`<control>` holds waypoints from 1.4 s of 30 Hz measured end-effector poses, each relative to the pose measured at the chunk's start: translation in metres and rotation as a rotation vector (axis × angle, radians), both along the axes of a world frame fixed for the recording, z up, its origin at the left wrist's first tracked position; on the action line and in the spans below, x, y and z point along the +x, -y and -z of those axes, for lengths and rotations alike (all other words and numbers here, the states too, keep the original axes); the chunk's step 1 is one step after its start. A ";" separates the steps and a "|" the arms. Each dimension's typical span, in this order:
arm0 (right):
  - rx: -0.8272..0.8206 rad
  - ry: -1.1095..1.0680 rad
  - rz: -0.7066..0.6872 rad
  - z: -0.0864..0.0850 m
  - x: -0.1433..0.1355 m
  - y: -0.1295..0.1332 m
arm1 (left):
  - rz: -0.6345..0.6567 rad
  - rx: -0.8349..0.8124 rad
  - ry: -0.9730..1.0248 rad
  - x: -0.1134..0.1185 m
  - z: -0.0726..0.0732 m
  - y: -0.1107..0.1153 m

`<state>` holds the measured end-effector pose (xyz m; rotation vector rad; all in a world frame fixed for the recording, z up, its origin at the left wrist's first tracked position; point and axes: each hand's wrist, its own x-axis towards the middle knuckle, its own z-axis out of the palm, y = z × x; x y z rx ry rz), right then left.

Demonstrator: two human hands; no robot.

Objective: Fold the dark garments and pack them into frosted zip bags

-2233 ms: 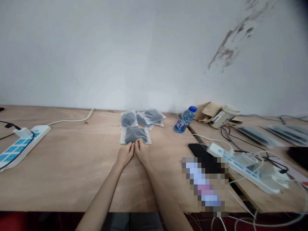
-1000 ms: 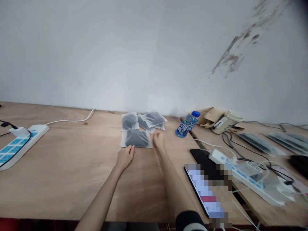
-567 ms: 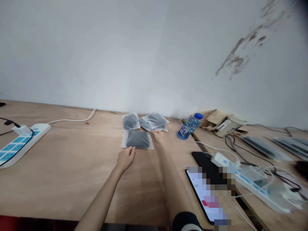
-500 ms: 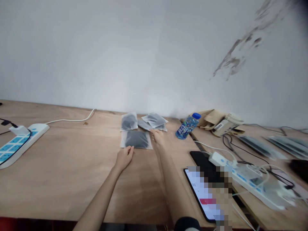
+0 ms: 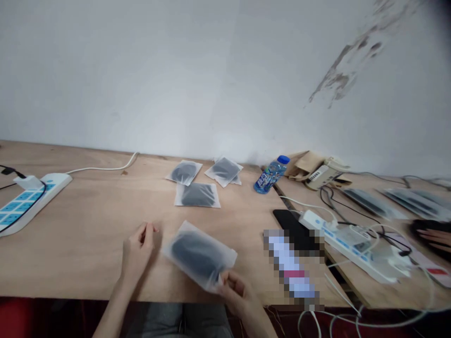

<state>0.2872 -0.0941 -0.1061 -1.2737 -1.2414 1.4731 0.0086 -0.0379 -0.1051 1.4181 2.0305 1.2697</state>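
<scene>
My right hand [image 5: 234, 293] pinches the near right corner of a frosted translucent bag [image 5: 199, 256] with a dark, rounded flat item inside. The bag is tilted near the table's front edge. To its left, my left hand [image 5: 138, 251] is closed with fingers curled together, nothing visible in them and apart from the bag. Farther back lie similar frosted bags: one in the middle [image 5: 197, 195], another behind it [image 5: 183, 172] whose corner meets it, and an overlapping pile [image 5: 224, 171] to the right. What exactly the dark items are cannot be made out.
A blue-capped bottle [image 5: 271, 174] stands right of the bags. Farther right are a black phone-like slab [image 5: 291, 225], a lit, blurred phone [image 5: 287, 263], a power strip [image 5: 338, 241] and tangled cables. Another power strip [image 5: 31, 202] lies left. A person's hand [image 5: 435, 239] shows at the far right.
My right hand has drawn a bag from the right-hand pile toward me. My left hand has left the middle bag and moved nearer and left. The back-left bag has turned.
</scene>
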 end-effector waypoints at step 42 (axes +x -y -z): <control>0.281 0.315 0.227 -0.008 -0.009 -0.057 | 0.661 0.066 -0.605 0.087 -0.011 -0.020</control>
